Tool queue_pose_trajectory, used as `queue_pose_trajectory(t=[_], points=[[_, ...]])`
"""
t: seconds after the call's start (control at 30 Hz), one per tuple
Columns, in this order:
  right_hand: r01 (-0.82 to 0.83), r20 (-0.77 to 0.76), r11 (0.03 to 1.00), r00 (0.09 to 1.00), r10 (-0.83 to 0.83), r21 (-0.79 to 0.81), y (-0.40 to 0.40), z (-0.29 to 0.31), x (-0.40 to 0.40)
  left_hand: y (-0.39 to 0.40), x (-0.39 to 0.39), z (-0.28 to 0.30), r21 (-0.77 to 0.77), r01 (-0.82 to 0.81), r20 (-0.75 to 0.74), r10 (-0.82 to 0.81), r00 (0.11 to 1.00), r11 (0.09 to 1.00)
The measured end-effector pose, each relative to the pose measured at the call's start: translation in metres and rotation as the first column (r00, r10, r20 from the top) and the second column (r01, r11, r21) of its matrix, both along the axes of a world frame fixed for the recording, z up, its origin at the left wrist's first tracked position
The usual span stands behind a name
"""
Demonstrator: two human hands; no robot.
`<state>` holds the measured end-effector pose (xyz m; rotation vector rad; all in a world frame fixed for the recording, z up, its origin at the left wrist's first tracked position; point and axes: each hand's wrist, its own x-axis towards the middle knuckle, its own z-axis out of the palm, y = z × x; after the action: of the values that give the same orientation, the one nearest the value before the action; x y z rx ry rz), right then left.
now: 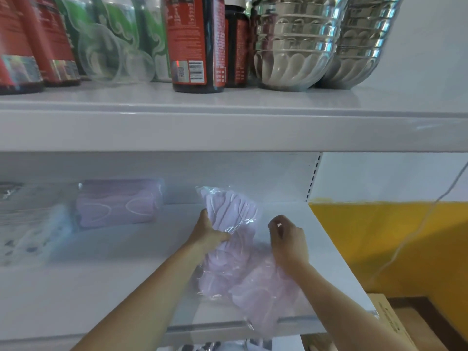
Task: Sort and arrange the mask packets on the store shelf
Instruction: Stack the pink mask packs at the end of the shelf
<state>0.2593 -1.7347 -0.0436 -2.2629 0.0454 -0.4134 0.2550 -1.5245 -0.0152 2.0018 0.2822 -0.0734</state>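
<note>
A clear packet of lilac masks [231, 219] is tilted up off the lower white shelf [106, 274], with my left hand [209, 230] gripping its left edge. A second lilac packet [266, 292] lies flat near the shelf's front edge, under my right forearm. My right hand [287, 240] hovers just right of the raised packet with fingers curled, and I cannot tell whether it pinches the plastic. Another lilac packet [119, 202] stands at the back left. Beside it, at the far left, are blurred packets of pale patterned masks [30, 219].
The upper shelf [228, 130] carries dark bottles with red labels [196, 44], green bottles, clear plastic cups [101, 54] and stacked steel bowls [293, 41]. Right of the shelf are a yellow wall [395, 239], a hanging white cable [415, 234] and a cardboard box [395, 325].
</note>
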Motion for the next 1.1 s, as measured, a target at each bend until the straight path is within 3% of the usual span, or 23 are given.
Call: queue_pose_trajectory(t=[0.07,0.13,0.2,0.27,0.4,0.53,0.67,0.8,0.93,1.0,1.1], points=[[-0.054,0.039,0.974,0.998,0.047,0.219,-0.002,0.016,0.000,0.013,0.000,0.001,0.038,0.062,-0.004,-0.062,0.998,0.997],[-0.053,0.085,0.941,0.996,0.027,0.333,0.002,0.034,0.007,0.021,0.002,0.001,0.047,0.158,-0.024,-0.157,0.987,0.986],[-0.039,0.127,0.963,0.992,0.005,0.266,0.012,0.045,0.016,0.020,-0.004,0.007,0.030,0.230,-0.048,-0.229,0.972,0.973],[0.003,0.143,0.995,0.990,-0.017,0.096,0.025,0.045,0.023,0.017,-0.006,0.010,-0.003,0.293,-0.064,-0.293,0.954,0.956],[0.094,0.138,0.988,0.987,-0.076,-0.126,0.049,0.028,0.031,0.010,-0.010,0.019,-0.028,0.337,-0.118,-0.338,0.934,0.941],[0.130,0.093,0.989,0.988,-0.123,-0.069,0.063,0.026,0.032,0.010,-0.015,0.018,0.104,0.391,-0.121,-0.379,0.918,0.914],[-0.043,0.059,0.990,0.998,0.035,0.137,0.050,0.026,0.035,0.013,-0.022,0.026,0.232,0.404,-0.075,-0.398,0.914,0.885],[-0.286,-0.002,0.893,0.952,0.306,0.348,0.007,0.021,0.035,0.036,-0.021,0.065,0.547,0.357,0.024,-0.441,0.897,0.757],[-0.497,-0.052,0.711,0.801,0.596,0.498,-0.013,0.018,0.026,0.042,-0.026,0.113,0.795,0.302,0.004,-0.502,0.865,0.526],[-0.533,-0.019,0.677,0.779,0.627,0.508,-0.008,0.016,0.017,0.036,-0.031,0.120,0.861,0.300,-0.044,-0.528,0.848,0.410],[-0.495,-0.014,0.715,0.818,0.576,0.493,-0.004,0.010,0.004,0.032,-0.033,0.097,0.829,0.396,-0.157,-0.516,0.842,0.394]])
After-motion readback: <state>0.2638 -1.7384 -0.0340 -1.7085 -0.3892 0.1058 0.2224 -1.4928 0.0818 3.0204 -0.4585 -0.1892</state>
